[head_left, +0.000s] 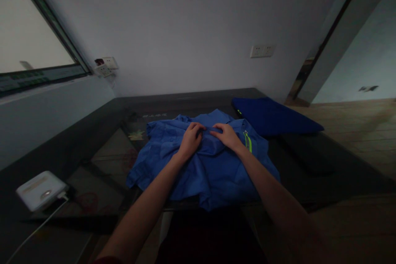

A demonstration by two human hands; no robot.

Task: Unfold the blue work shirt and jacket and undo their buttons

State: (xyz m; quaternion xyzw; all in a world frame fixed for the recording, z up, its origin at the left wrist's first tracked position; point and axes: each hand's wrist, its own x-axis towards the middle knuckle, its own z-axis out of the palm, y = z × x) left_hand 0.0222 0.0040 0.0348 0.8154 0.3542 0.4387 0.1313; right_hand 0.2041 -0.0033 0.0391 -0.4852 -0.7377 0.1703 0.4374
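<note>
The blue garment point(222, 173) lies spread and rumpled on the table point(185, 101), its front edge at the table's near side. Both hands are at its upper middle. The left hand point(192, 138) has curled fingers, thumb near the fingertips; the right hand point(227, 135) is partly curled, thumb and fingertips pointing towards the left. Whether either closes on fabric cannot be told. A green stripe point(249, 142) shows on the garment's right part. The dark blue cloth point(275, 115) lies beyond and right of the garment; the white box point(40, 189) is well left of it.

Judgement: the step in hand is fingertip adjustment of the fabric. The next move calls for a light, matched pinch without dragging in the surrounding creases.
</note>
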